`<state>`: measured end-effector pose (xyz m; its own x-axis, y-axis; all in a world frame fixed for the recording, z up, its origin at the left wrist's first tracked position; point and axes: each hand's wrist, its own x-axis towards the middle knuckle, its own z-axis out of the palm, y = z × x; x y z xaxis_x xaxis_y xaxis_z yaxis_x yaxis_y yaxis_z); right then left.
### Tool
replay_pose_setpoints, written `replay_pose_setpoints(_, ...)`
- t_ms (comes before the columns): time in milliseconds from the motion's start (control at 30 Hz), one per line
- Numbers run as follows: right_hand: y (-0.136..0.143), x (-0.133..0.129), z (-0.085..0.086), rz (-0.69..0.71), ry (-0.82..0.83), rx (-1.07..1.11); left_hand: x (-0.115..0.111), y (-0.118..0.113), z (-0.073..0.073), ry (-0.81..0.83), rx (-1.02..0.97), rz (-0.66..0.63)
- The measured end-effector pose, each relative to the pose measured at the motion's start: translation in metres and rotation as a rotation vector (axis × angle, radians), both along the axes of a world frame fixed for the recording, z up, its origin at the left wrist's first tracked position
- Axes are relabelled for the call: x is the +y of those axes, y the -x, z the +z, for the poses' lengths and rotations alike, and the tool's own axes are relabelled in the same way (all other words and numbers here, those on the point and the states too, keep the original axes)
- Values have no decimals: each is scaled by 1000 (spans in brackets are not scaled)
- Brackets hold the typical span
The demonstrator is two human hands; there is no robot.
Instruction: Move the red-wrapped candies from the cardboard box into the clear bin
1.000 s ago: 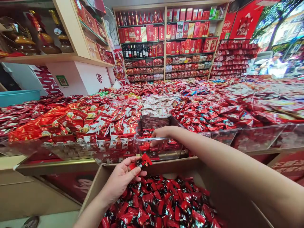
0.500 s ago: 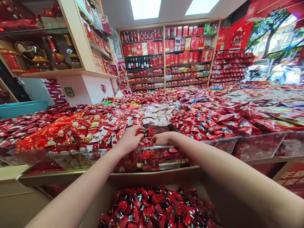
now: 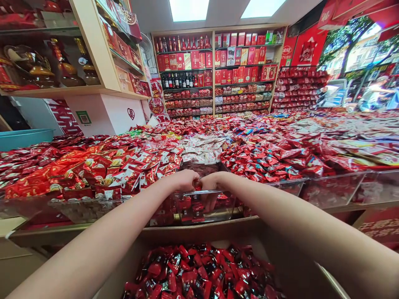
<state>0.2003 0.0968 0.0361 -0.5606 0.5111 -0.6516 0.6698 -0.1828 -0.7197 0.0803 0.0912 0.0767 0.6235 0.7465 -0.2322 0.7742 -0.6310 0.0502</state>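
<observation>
Red-and-black wrapped candies (image 3: pixel 188 209) lie inside the clear plastic bin (image 3: pixel 220 218), which serves as the reference for all positions below. The left hand (image 3: pixel 186 181) is over the left part of the bin, fingers curled; whether they are clamped on a candy cannot be told. The right hand (image 3: pixel 211 181) is just beside it, reaching down inside the bin; its fingers (image 3: pixel 210 202) show through the front wall (blurred by the plastic), and whether they are together or apart cannot be told. In front of and below the bin: an open cardboard box (image 3: pixel 199 234) containing loose candies (image 3: pixel 199 272) of similar wrapping. Directly behind the bin: white packets (image 3: pixel 202 149). Left of the bin: red-and-white packets (image 3: pixel 134 178). Right of the bin: red packets (image 3: pixel 262 166). Far behind the bin: a wooden shelving unit (image 3: pixel 214 70) with bottles and red boxes.
</observation>
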Motion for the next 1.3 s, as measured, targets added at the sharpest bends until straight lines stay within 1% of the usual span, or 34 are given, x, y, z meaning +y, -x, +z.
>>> replay_pose_setpoints(200, -2, 6, -3, 69, 57, -54, 7, -2, 1, 146, 116, -49)
replay_pose_setpoints(300, -3, 9, -3, 97, 57, -64, 9, -4, 1, 218, 175, -42)
replay_pose_setpoints(400, -2, 10, -3, 109, 52, -77, 11, -7, -2, 263, 218, -23)
replay_pose_setpoints(567, -1, 6, -1, 101, 41, -89, 13, -11, -12, 219, 213, 3)
replay_pose_setpoints(633, -1, 4, 0, 97, 33, -88, 13, -11, -14, 198, 206, 9)
replay_pose_setpoints(900, -3, 7, 0, 117, -29, -102, 15, -11, -11, 188, 240, 13)
replay_pose_setpoints(1033, -3, 5, 0, 130, -118, -153, 15, -12, -15, 188, 218, 26)
replay_pose_setpoints(1133, 0, 3, 0, 125, -238, -214, 15, -13, -14, 164, 186, 41)
replay_pose_setpoints(1200, 2, 2, 3, 111, -347, -262, 14, -13, -6, 109, 133, 46)
replay_pose_setpoints(1267, 2, 1, 12, 81, -486, -310, 6, -12, 10, -9, 34, 57)
replay_pose_setpoints(1300, 1, -2, 19, 57, -570, -330, -2, -9, 20, -85, -31, 64)
